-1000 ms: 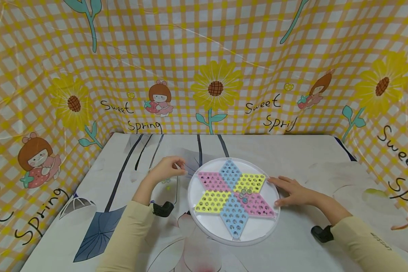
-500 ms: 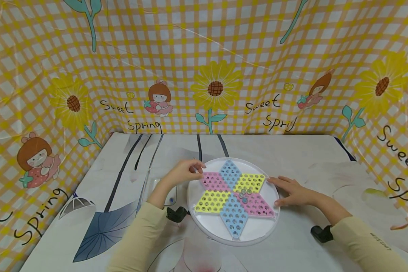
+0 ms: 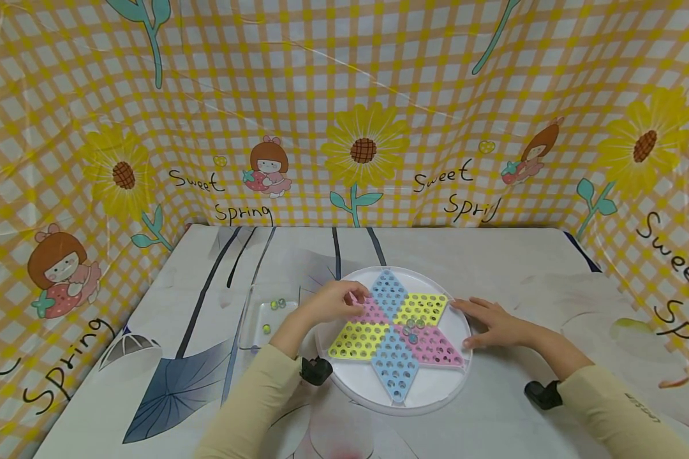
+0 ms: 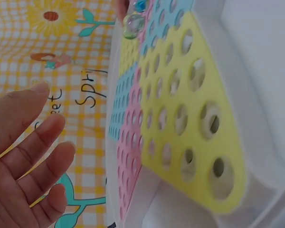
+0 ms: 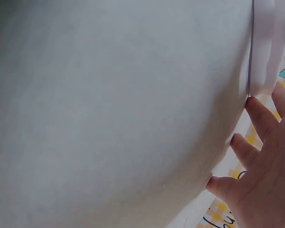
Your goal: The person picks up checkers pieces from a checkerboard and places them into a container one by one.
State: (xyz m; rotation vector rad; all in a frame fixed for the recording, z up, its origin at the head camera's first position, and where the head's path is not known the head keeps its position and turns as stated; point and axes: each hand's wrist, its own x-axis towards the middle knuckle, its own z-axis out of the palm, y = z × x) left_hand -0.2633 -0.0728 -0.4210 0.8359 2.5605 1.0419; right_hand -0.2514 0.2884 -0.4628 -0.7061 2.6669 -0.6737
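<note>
A round white Chinese checkers board with a pink, yellow and blue star lies on the table. My left hand hovers over its upper-left pink section, fingers loosely bent. In the left wrist view, the fingers show nothing between them. Several glass marbles sit in a small cluster on the star's centre right. My right hand rests against the board's right rim with spread fingers. In the right wrist view, fingertips touch the table beside the rim.
Left of the board stands a clear plastic tray with a few marbles, partly behind my left forearm. The table has a printed cloth. A checked sunflower curtain rises behind and along both sides.
My left hand has moved right from over the tray to above the board's pink section, uncovering marbles in the tray. The right hand and board stay put.
</note>
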